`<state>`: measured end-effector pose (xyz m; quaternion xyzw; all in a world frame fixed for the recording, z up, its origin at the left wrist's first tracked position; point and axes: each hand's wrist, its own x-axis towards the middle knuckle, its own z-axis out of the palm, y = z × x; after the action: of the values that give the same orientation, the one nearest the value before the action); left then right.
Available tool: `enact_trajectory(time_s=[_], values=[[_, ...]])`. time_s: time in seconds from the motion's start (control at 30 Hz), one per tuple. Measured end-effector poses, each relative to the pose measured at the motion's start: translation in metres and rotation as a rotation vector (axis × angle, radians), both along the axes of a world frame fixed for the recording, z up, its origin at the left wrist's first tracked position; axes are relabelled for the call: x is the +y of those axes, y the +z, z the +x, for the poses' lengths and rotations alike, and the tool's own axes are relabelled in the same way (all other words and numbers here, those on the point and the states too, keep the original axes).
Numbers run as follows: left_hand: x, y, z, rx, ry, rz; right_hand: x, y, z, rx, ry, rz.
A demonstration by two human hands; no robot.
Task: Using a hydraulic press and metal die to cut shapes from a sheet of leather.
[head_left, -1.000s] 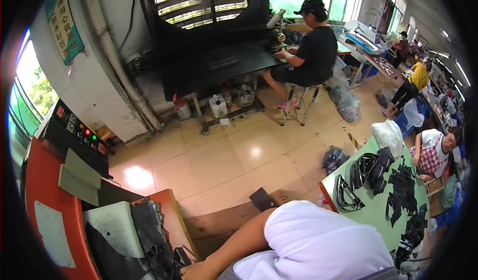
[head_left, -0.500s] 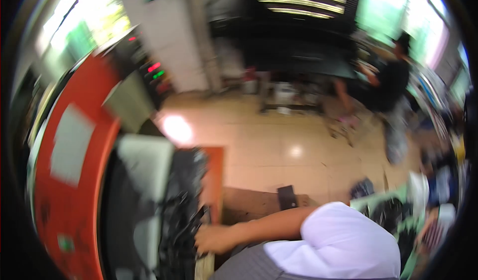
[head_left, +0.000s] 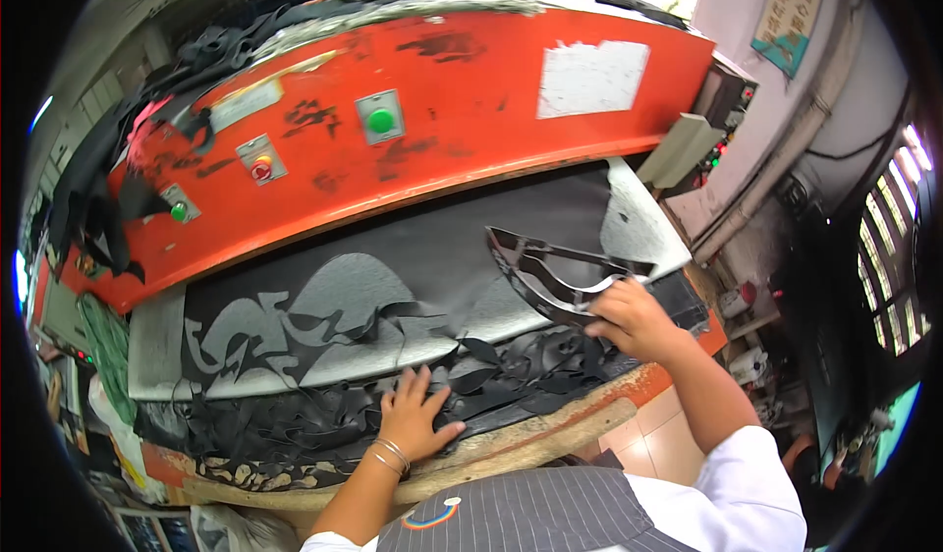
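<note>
My right hand [head_left: 637, 321] grips a curved metal cutting die [head_left: 536, 300] by its near right end, over the right part of a black sheet [head_left: 432, 233]. The sheet lies on a pale, worn cutting board [head_left: 648, 223], which shows through curved cut-outs at its left and front. My left hand [head_left: 413, 422] has its fingers spread and rests on the black scraps [head_left: 530, 360] heaped along the board's near edge. It holds nothing.
Behind the board stands the red beam [head_left: 471, 90] of a press, with a green button [head_left: 380, 120] and a red button [head_left: 260, 167]. Black material is piled on top. A worn wooden edge [head_left: 550, 444] runs along the front, near my body. Pipes [head_left: 776, 149] rise at the right.
My view has swung left from the floor and a seated person to the press. My left hand and the die in my right hand have come into view.
</note>
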<state>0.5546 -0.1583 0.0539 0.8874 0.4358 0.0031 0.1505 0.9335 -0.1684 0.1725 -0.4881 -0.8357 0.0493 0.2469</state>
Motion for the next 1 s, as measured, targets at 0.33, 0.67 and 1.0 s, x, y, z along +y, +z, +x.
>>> enact_trajectory(time_s=[0.33,0.67,1.0], values=[[0.024,0.033,-0.060,-0.667,0.084,-0.157,0.152,-0.101,-0.110,-0.060,0.077,0.113],[0.127,0.018,0.017,-0.850,0.303,-0.166,0.150,-0.119,-0.098,-0.102,-0.083,-0.010],[0.117,-0.026,0.073,-0.585,0.450,0.243,0.141,-0.142,-0.070,0.165,-0.401,-0.056]])
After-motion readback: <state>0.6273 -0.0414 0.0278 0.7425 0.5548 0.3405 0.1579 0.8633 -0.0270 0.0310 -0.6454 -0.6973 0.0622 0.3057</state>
